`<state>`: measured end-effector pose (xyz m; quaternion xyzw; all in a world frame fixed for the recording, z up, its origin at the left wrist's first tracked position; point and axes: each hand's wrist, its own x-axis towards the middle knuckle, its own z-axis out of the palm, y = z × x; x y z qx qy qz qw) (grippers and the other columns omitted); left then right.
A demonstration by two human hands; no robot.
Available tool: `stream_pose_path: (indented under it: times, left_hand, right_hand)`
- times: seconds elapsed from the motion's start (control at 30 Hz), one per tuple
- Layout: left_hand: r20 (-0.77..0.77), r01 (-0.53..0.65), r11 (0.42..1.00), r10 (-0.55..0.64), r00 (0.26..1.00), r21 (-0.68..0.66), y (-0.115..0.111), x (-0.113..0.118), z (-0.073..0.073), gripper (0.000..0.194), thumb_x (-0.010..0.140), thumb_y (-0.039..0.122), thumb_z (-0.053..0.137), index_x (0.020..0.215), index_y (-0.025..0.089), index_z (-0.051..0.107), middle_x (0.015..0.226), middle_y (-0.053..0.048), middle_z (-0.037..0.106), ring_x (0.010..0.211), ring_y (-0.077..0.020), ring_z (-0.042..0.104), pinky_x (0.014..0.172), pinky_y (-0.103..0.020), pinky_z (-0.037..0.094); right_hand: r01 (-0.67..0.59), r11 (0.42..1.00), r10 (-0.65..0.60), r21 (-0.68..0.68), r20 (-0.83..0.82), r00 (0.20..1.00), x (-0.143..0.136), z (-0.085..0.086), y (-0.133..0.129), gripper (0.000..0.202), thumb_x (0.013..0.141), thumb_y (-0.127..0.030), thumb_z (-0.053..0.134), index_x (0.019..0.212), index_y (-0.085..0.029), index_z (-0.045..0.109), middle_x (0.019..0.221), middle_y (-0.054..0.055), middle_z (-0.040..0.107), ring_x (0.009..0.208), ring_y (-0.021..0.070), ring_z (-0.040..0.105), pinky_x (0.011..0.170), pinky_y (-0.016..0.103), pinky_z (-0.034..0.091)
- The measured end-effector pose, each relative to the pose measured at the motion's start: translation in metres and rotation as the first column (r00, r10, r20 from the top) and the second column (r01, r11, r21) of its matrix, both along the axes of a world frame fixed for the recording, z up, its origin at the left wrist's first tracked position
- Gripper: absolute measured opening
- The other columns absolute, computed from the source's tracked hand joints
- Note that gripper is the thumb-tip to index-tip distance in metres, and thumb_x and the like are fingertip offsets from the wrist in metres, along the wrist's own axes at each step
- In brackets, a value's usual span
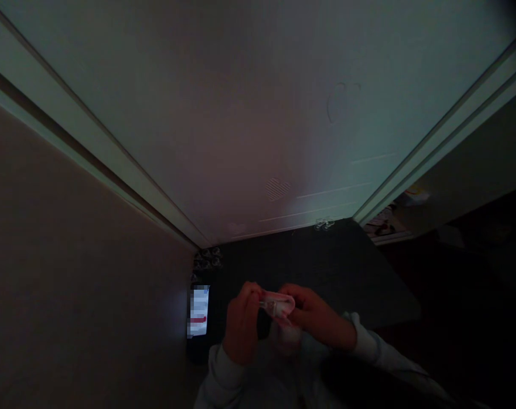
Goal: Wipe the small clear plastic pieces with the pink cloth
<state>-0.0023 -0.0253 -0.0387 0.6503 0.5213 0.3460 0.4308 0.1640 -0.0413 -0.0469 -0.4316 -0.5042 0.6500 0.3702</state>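
Observation:
In dim light, my left hand (243,321) and my right hand (317,315) meet over the front of a dark tabletop. Between them is a pale pink, soft-looking item (286,304) with a folded rim, perhaps a small pouch or cloth; its exact kind is unclear. A small clear piece (269,308) shows at its left end, close to my left fingertips. My left fingers are closed at that end, and my right thumb and fingers grip the right side. Below hangs a whitish part (286,338), blurred against my clothing.
A lit phone (199,309) lies on the dark tabletop (360,267) at the left. Several small clear pieces (207,258) sit in the left back corner, others (324,224) along the back edge. A pale panel (240,142) rises behind. Further items (413,196) lie at the right.

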Motion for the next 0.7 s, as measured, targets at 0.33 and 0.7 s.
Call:
stream_pose_path:
  times: [0.33,0.7]
  left_hand:
    - [0.096,-0.020,0.932,0.059,0.994,-0.362,0.010,-0.009,-0.005,0.057,0.081,0.067,0.034,0.076,0.015,0.059,0.048,0.007,0.043,0.042,-0.0108,0.037,0.043,-0.022,0.028]
    - [0.090,-0.012,0.880,0.062,0.994,-0.475,0.012,-0.004,-0.006,0.056,0.070,0.073,0.045,0.052,0.020,0.040,0.045,0.009,0.032,0.043,-0.0083,0.026,0.042,-0.023,0.020]
  right_hand:
    - [-0.212,0.753,-0.287,0.623,0.601,0.746,0.017,-0.012,0.001,0.022,0.084,-0.012,0.048,0.097,-0.017,0.065,0.076,0.007,0.069,0.070,0.0207,0.056,0.065,0.032,0.038]
    - [-0.313,0.622,-0.290,0.717,0.583,0.759,0.015,-0.007,0.002,0.025,0.085,-0.010,0.044,0.099,-0.014,0.065,0.071,0.005,0.068,0.066,0.0185,0.058,0.068,0.033,0.036]
